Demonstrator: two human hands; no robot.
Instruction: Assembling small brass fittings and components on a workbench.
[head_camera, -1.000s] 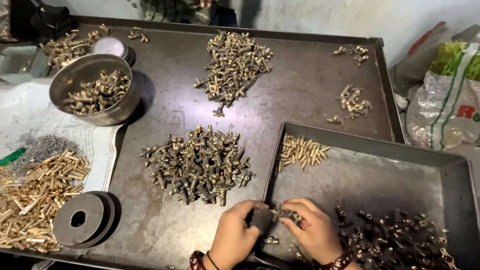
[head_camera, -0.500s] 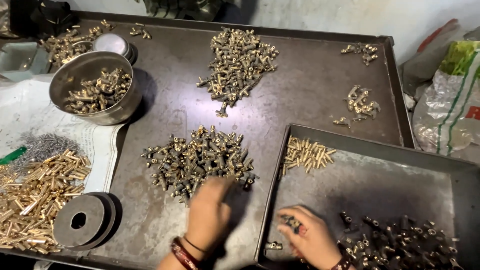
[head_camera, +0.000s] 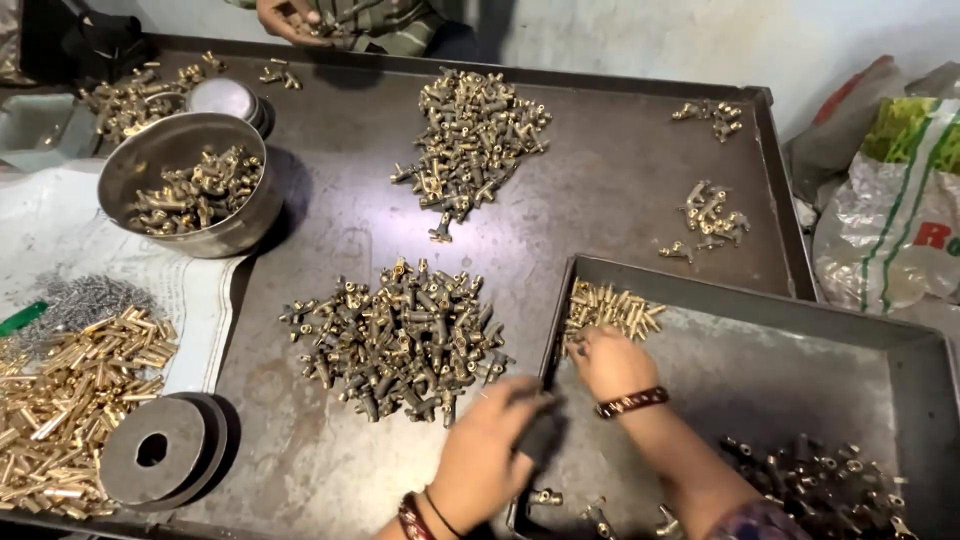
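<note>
The right hand (head_camera: 607, 362) reaches to the small heap of brass pins (head_camera: 607, 308) in the far left corner of the tray (head_camera: 800, 300), fingers curled on them; whether it grips any, I cannot tell. The left hand (head_camera: 487, 450), blurred, hovers at the tray's left edge beside the pile of dark fittings (head_camera: 400, 335) on the worktop; its grip is unclear.

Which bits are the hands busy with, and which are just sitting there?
In use: left hand at the near pile of dark fittings; right hand on the small brass pins in the grey tray.

Lying about: steel bowl, round metal discs, far pile of fittings, plastic bag.
</note>
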